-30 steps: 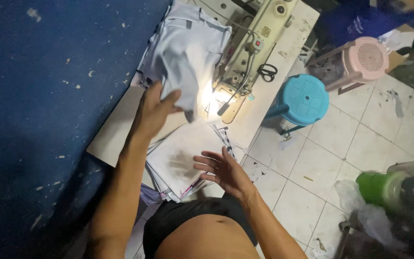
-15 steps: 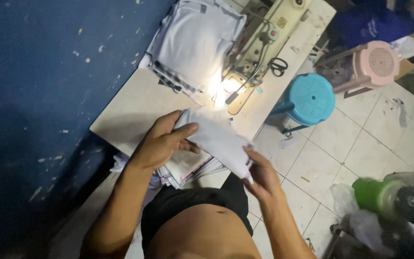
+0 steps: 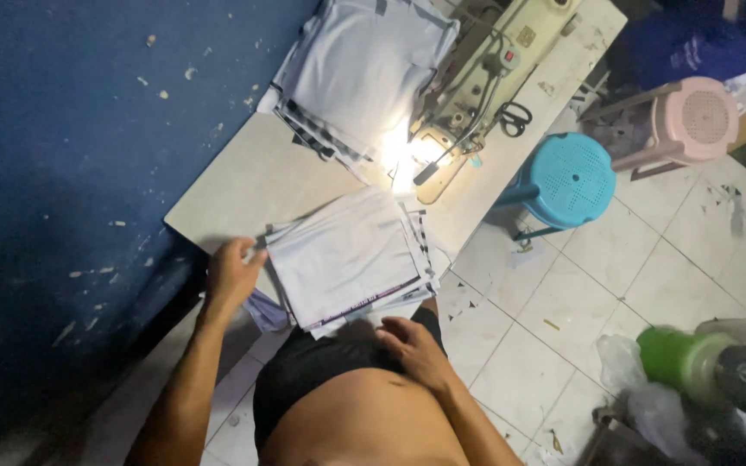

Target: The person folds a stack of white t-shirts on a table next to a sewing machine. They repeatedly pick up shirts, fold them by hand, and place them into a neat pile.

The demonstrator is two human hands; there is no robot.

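Wall (image 3: 88, 173), dark blue with pale flecks of chipped paint, fills the left side of the head view. Floor (image 3: 632, 259) of pale square tiles takes the right side, with scraps scattered on it. Tabletop (image 3: 252, 185), light beige, runs diagonally between wall and floor; bare surface shows at its near-left part. Sewing machine (image 3: 485, 78), cream-coloured, sits at the far end of the tabletop, its lamp throwing a bright glare at the needle area. Far fabric stack (image 3: 364, 69), pale grey-white pieces with striped edges showing beneath, lies just beside the machine on the wall side. Near fabric stack (image 3: 347, 259), same pale pieces, edges fanned unevenly, rests at the near edge of the tabletop, overhanging toward the person. Blue plastic stool (image 3: 567, 177) stands on the floor next to the tabletop; pink plastic stool (image 3: 692, 116) stands farther right, apart from it. Green-capped object (image 3: 679, 358) at lower right, blurred, kind not discernible. Left hand (image 3: 233, 274) at the left edge of the near fabric stack, fingers curled against that edge, touching it. Right hand (image 3: 412, 345) lies just below the stack's near edge, fingers loosely bent, holding nothing. Black scissors (image 3: 514, 116) lie on the tabletop beside the machine.
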